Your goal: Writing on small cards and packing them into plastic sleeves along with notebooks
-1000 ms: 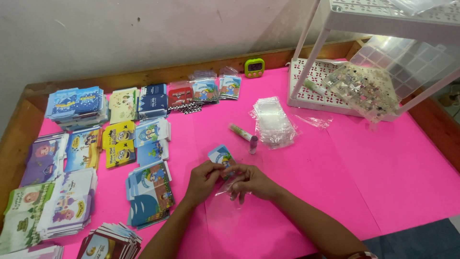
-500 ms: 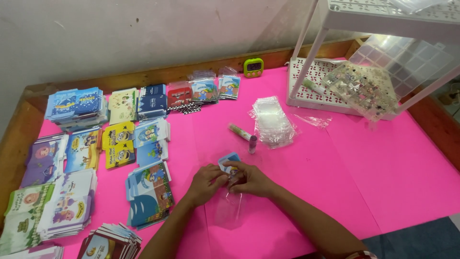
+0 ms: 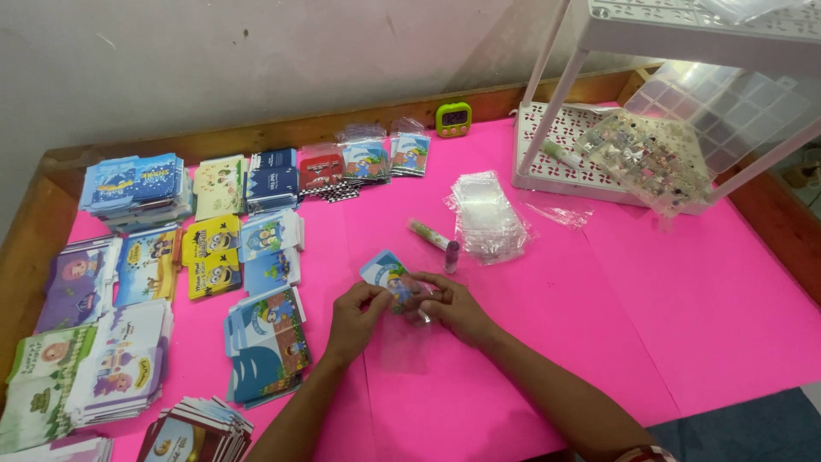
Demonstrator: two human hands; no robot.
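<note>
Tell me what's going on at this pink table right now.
A person holds a small blue picture card between both hands, the left hand and right hand, over a clear plastic sleeve lying on the pink table. It looks like the card is being handled at the sleeve's opening. Stacks of printed cards lie along the left, a pile of clear sleeves sits ahead, and a white rack stands at right.

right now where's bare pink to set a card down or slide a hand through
Widest free patch: the pink mat right of the right hand, below the white rack. A smaller bare strip runs between the clear bag stack and the green timer. Crowded: the left side, packed with card stacks; both hands, the left hand too, hold a small card.
</note>
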